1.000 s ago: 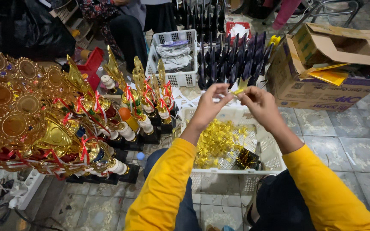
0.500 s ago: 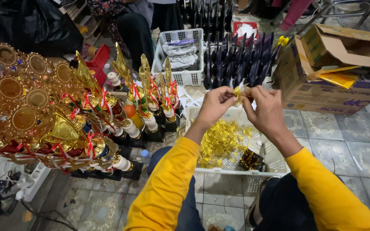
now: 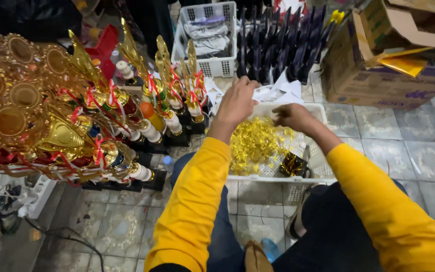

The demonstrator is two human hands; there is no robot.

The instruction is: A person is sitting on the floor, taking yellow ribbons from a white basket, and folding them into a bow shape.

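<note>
Left hand raised, fingers curled, grip contents hidden; right hand loosely closed, pinching into the heap of small shiny gold plastic ornaments in the shallow white plastic tray on the tiled floor: probably light, thin, slippery, so pinch single pieces by edges.

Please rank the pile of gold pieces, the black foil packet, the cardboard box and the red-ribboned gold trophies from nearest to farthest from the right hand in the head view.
From the right hand:
1. Pile of gold pieces, just below-left in the white basket.
2. Black foil packet, lower in the same basket.
3. Cardboard box, upper right on the floor.
4. Gold trophies, far left.
</note>
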